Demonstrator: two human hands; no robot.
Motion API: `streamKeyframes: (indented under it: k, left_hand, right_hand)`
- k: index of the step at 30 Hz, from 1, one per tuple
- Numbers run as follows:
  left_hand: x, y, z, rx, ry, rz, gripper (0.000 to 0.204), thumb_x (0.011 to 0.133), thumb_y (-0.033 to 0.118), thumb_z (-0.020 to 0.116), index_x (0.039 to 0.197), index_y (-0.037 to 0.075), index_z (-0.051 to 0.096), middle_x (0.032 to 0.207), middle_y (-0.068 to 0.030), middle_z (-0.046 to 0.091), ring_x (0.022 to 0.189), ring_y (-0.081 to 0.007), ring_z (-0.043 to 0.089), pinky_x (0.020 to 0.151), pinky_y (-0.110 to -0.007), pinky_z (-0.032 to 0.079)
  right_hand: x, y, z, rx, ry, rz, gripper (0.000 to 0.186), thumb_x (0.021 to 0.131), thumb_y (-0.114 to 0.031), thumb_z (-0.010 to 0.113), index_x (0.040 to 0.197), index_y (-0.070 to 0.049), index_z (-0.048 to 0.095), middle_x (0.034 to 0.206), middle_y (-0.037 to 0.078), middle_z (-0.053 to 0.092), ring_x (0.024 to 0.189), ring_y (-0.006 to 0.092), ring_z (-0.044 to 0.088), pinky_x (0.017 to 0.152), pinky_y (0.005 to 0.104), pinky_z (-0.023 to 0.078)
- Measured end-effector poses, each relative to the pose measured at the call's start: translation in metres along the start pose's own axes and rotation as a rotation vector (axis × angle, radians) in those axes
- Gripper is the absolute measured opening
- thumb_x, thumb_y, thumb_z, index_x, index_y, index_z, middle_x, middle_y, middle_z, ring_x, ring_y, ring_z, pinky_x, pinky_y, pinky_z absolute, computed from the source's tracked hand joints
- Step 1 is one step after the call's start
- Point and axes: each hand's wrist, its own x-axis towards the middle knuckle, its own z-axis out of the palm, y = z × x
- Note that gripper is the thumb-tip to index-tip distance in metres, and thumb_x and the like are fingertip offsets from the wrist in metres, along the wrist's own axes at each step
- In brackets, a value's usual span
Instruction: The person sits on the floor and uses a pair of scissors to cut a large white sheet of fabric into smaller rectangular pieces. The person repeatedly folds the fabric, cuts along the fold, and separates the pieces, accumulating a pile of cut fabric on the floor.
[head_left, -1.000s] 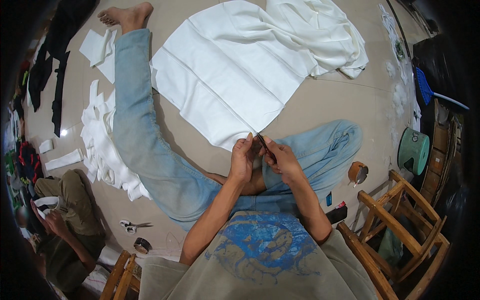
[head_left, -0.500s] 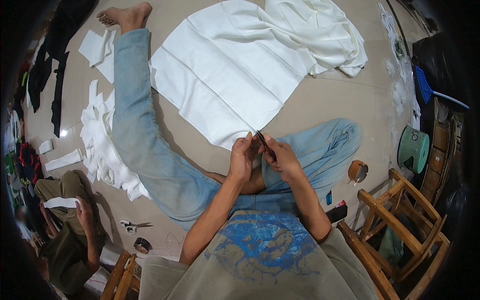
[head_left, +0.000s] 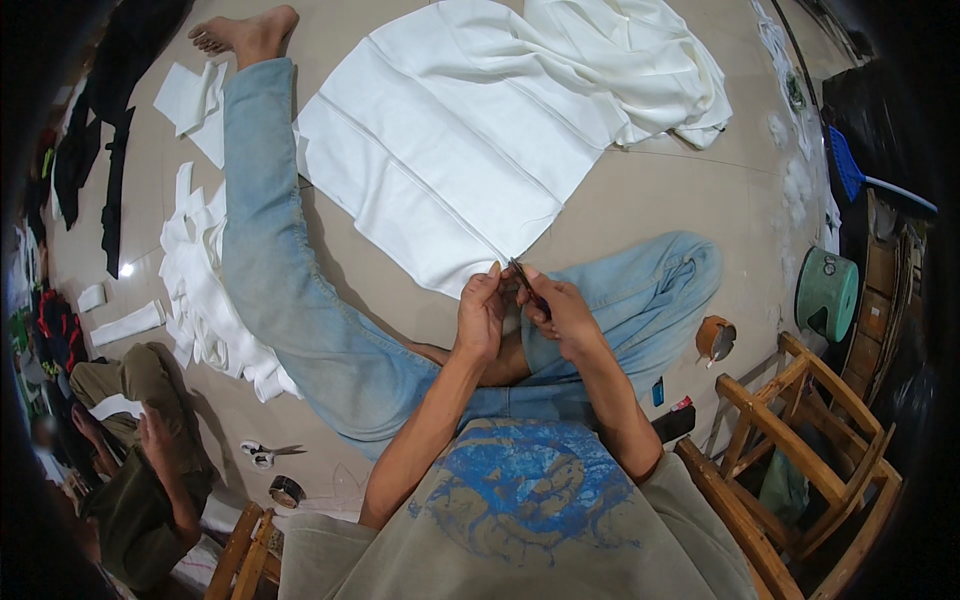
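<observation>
I sit on the floor with one leg in blue jeans stretched out and the other bent. My left hand [head_left: 482,316] and my right hand [head_left: 560,310] meet above my bent knee, both pinching a small dark tool [head_left: 526,283] between the fingertips; what kind of tool it is I cannot tell. Just beyond the hands lies the near corner of a large white fabric sheet [head_left: 470,150] spread flat on the floor, its far end bunched into folds.
White fabric offcuts [head_left: 215,310] pile beside my straight leg. Scissors [head_left: 262,454] and a tape roll [head_left: 287,490] lie at lower left near another seated person [head_left: 140,460]. A wooden chair [head_left: 800,460], a brown tape roll [head_left: 714,338] and a green bucket [head_left: 827,292] stand at right.
My hands stay together on the small tool with only slight finger shifts. The person at lower left has moved their arms and a white strip.
</observation>
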Motion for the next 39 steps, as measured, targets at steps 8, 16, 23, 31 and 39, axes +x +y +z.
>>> streamKeyframes:
  k: [8,16,23,31,39]
  left_hand:
    - [-0.047,0.018,0.017,0.509,0.299,-0.253,0.024,0.108,0.028,0.059,0.117,0.006,0.061,0.117,-0.0074,0.068,0.108,-0.0197,0.062,0.091,-0.037,0.048]
    - [-0.049,0.114,0.011,1.448,0.082,0.633,0.035,0.099,0.019,0.067,0.132,0.006,0.062,0.139,-0.0163,0.061,0.133,-0.0336,0.052,0.109,-0.042,0.043]
    - [0.096,0.153,0.007,2.01,0.176,1.038,0.057,0.102,0.033,0.061,0.152,0.008,0.051,0.163,-0.0223,0.038,0.153,-0.0453,0.026,0.122,-0.066,0.019]
    - [0.149,0.159,-0.023,2.128,0.151,1.087,0.068,0.105,0.053,0.051,0.159,0.012,0.044,0.168,-0.0169,0.033,0.157,-0.0385,0.024,0.124,-0.067,0.012]
    - [0.154,0.168,-0.02,2.159,0.139,1.057,0.065,0.106,0.05,0.051,0.158,0.011,0.045,0.167,-0.0184,0.033,0.157,-0.0393,0.023,0.124,-0.068,0.012]
  right_hand:
    - [0.011,-0.029,-0.044,-0.486,0.558,-0.611,0.04,0.105,-0.039,0.061,0.111,0.0,0.069,0.076,0.006,0.062,0.062,0.0198,0.057,0.057,0.0348,0.046]
    - [0.04,-0.061,-0.059,-1.211,0.883,-1.092,0.034,0.092,-0.012,0.069,0.124,-0.001,0.067,0.139,0.02,0.061,0.124,0.0376,0.059,0.106,0.0471,0.046]
    - [0.042,-0.024,-0.013,-1.336,0.069,-1.122,0.026,0.084,-0.008,0.073,0.11,-0.006,0.069,0.12,0.011,0.065,0.115,0.0296,0.06,0.096,0.0436,0.047]
    - [0.03,-0.013,-0.023,-1.18,0.107,-0.864,0.011,0.091,-0.008,0.07,0.098,-0.003,0.063,0.092,0.014,0.067,0.091,0.0363,0.064,0.08,0.045,0.052]
    - [0.028,-0.026,-0.009,-1.04,0.132,-0.68,0.027,0.094,-0.019,0.072,0.113,-0.005,0.058,0.082,0.017,0.069,0.077,0.0407,0.066,0.068,0.0461,0.052]
